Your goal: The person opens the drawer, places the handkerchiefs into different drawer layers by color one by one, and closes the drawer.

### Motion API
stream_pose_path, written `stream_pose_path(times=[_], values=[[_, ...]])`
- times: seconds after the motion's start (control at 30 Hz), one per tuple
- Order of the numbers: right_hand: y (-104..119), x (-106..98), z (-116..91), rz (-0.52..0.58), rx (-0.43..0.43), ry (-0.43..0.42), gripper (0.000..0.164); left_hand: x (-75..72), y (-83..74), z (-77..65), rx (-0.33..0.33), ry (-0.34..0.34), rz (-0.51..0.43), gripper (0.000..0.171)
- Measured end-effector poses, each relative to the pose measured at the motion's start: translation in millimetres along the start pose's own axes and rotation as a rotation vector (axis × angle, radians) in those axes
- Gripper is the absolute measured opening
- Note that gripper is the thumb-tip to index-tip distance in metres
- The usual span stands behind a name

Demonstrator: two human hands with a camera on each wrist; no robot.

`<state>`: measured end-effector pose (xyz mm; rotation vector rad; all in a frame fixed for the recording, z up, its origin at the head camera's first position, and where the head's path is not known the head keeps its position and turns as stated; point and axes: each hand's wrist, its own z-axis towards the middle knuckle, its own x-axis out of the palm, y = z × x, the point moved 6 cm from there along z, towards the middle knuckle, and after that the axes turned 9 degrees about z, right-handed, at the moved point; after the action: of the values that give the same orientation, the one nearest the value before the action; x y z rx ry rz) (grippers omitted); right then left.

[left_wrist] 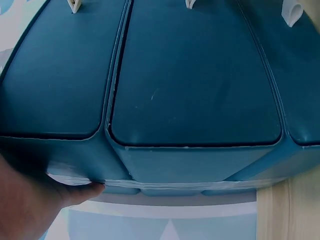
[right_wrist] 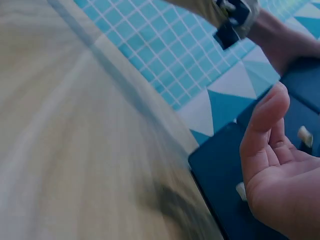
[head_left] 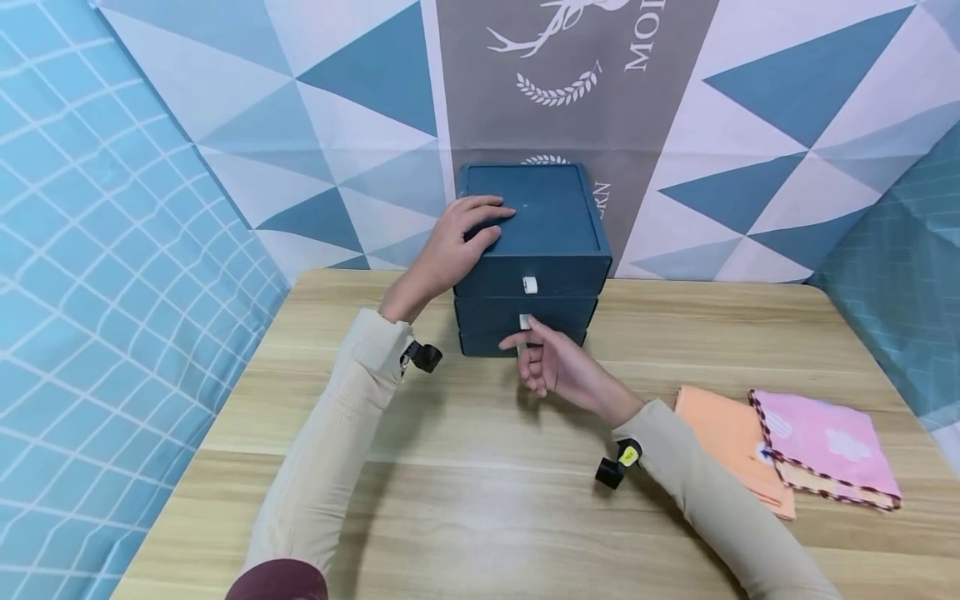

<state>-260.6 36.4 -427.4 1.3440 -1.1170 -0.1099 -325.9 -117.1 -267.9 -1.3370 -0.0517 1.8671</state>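
A dark blue chest of drawers stands on the table at the back, its drawers closed and stacked in three tiers. Each drawer front bears a small white pull tab. My left hand rests on the top left of the chest with fingers spread; the left wrist view shows its thumb against the side. My right hand is in front of the lower drawers, its thumb by the middle tab and its fingers loosely bent. In the right wrist view that middle tab appears free of the fingers.
An orange folded cloth and a pink folded cloth with a dark checked edge lie on the right of the wooden table. Patterned fabric hangs behind the chest, and a blue tiled sheet is at the left.
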Motion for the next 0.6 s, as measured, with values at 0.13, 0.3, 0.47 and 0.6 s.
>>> stream_pose_path(times=[0.13,0.3,0.47,0.6], values=[[3,-5,8,0.006,0.005,0.019,0.069,0.5,1.1,-0.7,0.001,0.005,-0.016,0.038],[1,-6,15,-0.022,-0.002,0.034,0.072,0.5,1.7,-1.0,0.010,-0.010,-0.031,0.037],[0,-8,19,-0.056,-0.025,0.034,0.068,-1.6,2.0,-1.2,0.006,-0.020,-0.043,0.037],[2,-7,18,-0.039,-0.034,0.042,0.071,1.0,1.5,-0.1,0.006,-0.006,-0.046,0.037]])
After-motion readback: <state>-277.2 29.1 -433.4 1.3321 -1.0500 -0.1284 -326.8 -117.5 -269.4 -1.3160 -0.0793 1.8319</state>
